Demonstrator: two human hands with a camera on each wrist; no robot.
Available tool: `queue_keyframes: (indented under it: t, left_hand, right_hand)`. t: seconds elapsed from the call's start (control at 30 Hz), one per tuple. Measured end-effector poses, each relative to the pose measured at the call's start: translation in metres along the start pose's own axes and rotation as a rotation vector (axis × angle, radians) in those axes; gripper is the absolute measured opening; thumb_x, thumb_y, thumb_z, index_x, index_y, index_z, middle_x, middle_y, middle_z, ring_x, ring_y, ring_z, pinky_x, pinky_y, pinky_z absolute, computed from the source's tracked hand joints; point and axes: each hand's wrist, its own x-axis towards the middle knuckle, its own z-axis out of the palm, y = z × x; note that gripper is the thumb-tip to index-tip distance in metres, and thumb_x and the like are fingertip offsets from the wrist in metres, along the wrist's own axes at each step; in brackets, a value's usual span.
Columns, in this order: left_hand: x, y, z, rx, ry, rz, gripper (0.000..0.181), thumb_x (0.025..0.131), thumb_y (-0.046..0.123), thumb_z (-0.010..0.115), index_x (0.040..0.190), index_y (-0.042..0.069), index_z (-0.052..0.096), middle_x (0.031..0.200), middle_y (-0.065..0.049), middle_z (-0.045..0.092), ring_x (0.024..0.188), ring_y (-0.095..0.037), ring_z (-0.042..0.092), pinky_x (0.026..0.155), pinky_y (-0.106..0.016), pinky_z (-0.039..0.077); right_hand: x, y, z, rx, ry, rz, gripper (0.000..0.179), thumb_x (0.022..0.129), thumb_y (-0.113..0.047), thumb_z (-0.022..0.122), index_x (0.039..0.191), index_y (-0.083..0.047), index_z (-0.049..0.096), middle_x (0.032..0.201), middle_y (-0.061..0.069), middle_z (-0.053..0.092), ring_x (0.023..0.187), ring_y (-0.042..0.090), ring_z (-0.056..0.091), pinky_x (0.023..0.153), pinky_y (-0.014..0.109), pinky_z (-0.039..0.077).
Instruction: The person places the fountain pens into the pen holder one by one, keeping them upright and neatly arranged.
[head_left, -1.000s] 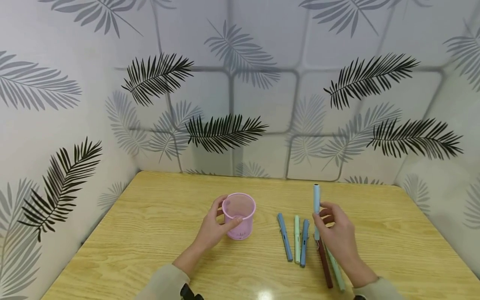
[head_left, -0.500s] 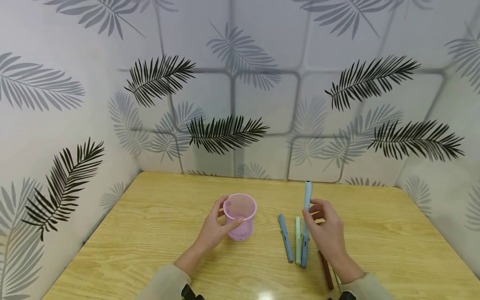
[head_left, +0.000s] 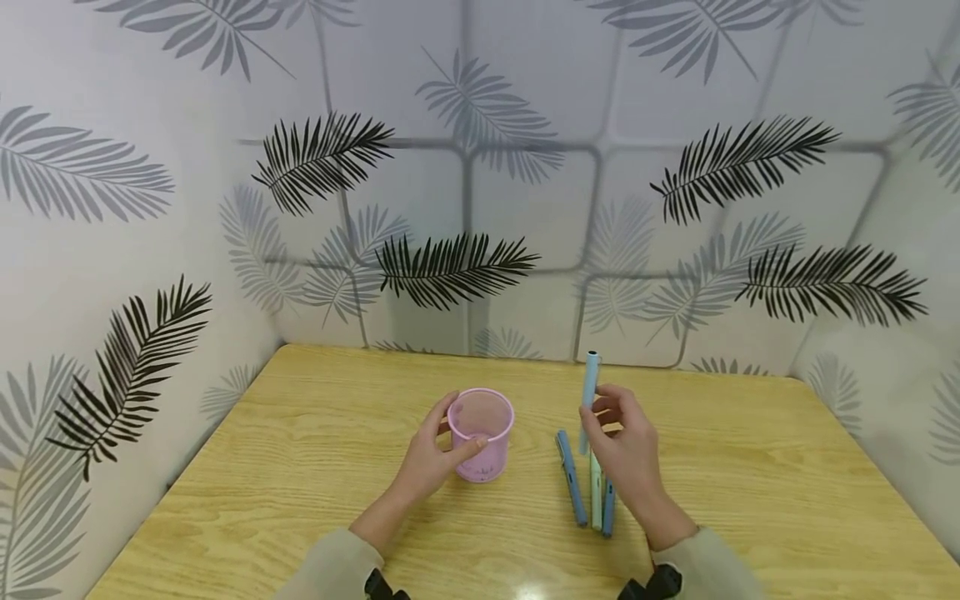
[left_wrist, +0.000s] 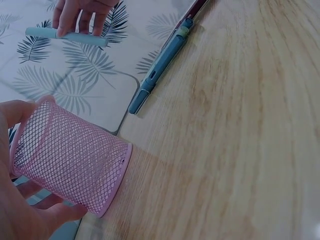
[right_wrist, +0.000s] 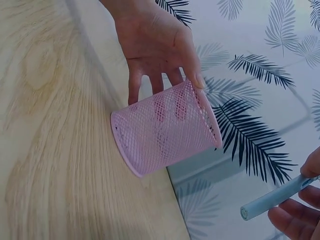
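Hands [head_left: 427,465] [head_left: 628,446] grip cup [head_left: 491,460] (left), pen [head_left: 590,382] (right) at wooden table [head_left: 750,475], leaf-print wall [head_left: 540,204] behind.

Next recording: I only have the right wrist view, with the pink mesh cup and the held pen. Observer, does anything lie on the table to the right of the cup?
Observer: Yes, the head view shows a blue pen lying on the table to the right of the cup.
Operator: Is it alone there?
Observer: No, a light green pen and a second blue pen lie beside it.
Operator: My frame cuts off the upper end of the held pen. How does it look?
Observer: It sticks up above the right hand and ends in a dark tip.
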Motion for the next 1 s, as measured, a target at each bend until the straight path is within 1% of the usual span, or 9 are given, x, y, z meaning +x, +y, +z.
queue_keyframes:
  t: [0.17, 0.23, 0.3, 0.4, 0.53, 0.63, 0.77, 0.93, 1.0]
  left_hand:
    - [0.007, -0.025, 0.004, 0.001, 0.004, 0.011, 0.075, 0.081, 0.018, 0.073, 0.143, 0.005, 0.031, 0.131, -0.022, 0.044, 0.113, -0.041, 0.046, 0.081, -0.045, 0.049]
    - [0.008, -0.030, 0.004, -0.006, 0.002, 0.014, 0.076, 0.081, 0.022, 0.073, 0.143, 0.007, 0.031, 0.131, -0.021, 0.044, 0.114, -0.040, 0.046, 0.081, -0.043, 0.049]
    - [0.009, -0.033, 0.004, -0.022, -0.001, 0.015, 0.077, 0.081, 0.023, 0.073, 0.144, 0.009, 0.030, 0.132, -0.021, 0.044, 0.115, -0.040, 0.045, 0.081, -0.042, 0.050]
    - [0.008, -0.033, 0.004, -0.041, -0.006, 0.013, 0.077, 0.081, 0.025, 0.073, 0.144, 0.011, 0.030, 0.132, -0.021, 0.043, 0.115, -0.041, 0.045, 0.081, -0.041, 0.051]
    - [0.008, -0.033, 0.004, -0.043, -0.010, 0.016, 0.077, 0.082, 0.025, 0.073, 0.144, 0.010, 0.030, 0.131, -0.022, 0.043, 0.115, -0.041, 0.045, 0.080, -0.038, 0.051]
    - [0.007, -0.034, 0.004, -0.041, -0.008, 0.026, 0.075, 0.082, 0.024, 0.072, 0.143, 0.008, 0.031, 0.131, -0.023, 0.043, 0.114, -0.042, 0.045, 0.080, -0.039, 0.051]
    - [0.007, -0.036, 0.004, -0.041, -0.009, 0.036, 0.075, 0.083, 0.024, 0.072, 0.143, 0.008, 0.031, 0.131, -0.022, 0.043, 0.114, -0.042, 0.045, 0.080, -0.042, 0.051]
    - [0.008, -0.034, 0.005, -0.040, -0.002, 0.021, 0.074, 0.082, 0.025, 0.072, 0.142, 0.011, 0.032, 0.129, -0.021, 0.044, 0.114, -0.041, 0.045, 0.080, -0.043, 0.050]
    - [0.008, -0.034, 0.005, -0.030, 0.003, 0.024, 0.074, 0.082, 0.025, 0.072, 0.142, 0.010, 0.032, 0.128, -0.021, 0.045, 0.113, -0.040, 0.046, 0.081, -0.045, 0.050]
  right_hand:
    - [0.004, -0.027, 0.005, 0.034, -0.008, 0.000, 0.029, 0.080, 0.009, 0.066, 0.107, 0.008, 0.056, 0.085, 0.017, 0.061, 0.070, 0.028, 0.059, 0.053, 0.018, 0.047]
    - [0.005, -0.039, 0.006, 0.037, -0.022, 0.002, 0.029, 0.081, 0.010, 0.064, 0.108, 0.009, 0.055, 0.086, 0.019, 0.060, 0.071, 0.030, 0.059, 0.055, 0.020, 0.048]
    - [0.007, -0.044, 0.009, 0.045, -0.028, -0.004, 0.029, 0.081, 0.009, 0.064, 0.108, 0.009, 0.055, 0.086, 0.019, 0.060, 0.071, 0.030, 0.060, 0.055, 0.023, 0.049]
    - [0.010, -0.036, 0.018, 0.063, -0.032, -0.012, 0.030, 0.081, 0.008, 0.065, 0.109, 0.007, 0.055, 0.086, 0.017, 0.060, 0.072, 0.029, 0.060, 0.054, 0.027, 0.050]
    - [0.013, -0.023, 0.031, 0.094, -0.038, -0.022, 0.030, 0.082, 0.004, 0.066, 0.110, 0.002, 0.056, 0.087, 0.012, 0.061, 0.072, 0.024, 0.060, 0.054, 0.025, 0.049]
    - [0.014, -0.023, 0.038, 0.123, -0.050, -0.036, 0.029, 0.084, 0.001, 0.066, 0.111, -0.001, 0.056, 0.088, 0.009, 0.061, 0.073, 0.021, 0.060, 0.054, 0.023, 0.049]
    - [0.017, -0.024, 0.045, 0.159, -0.055, -0.043, 0.029, 0.084, -0.002, 0.066, 0.112, -0.002, 0.056, 0.088, 0.008, 0.060, 0.073, 0.020, 0.060, 0.054, 0.025, 0.049]
    - [0.019, -0.025, 0.052, 0.175, -0.060, -0.044, 0.029, 0.084, -0.004, 0.067, 0.111, -0.003, 0.056, 0.087, 0.008, 0.060, 0.074, 0.020, 0.061, 0.055, 0.025, 0.050]
    - [0.019, -0.024, 0.054, 0.176, -0.062, -0.047, 0.029, 0.084, -0.004, 0.067, 0.111, -0.004, 0.056, 0.087, 0.008, 0.060, 0.074, 0.020, 0.061, 0.055, 0.025, 0.050]
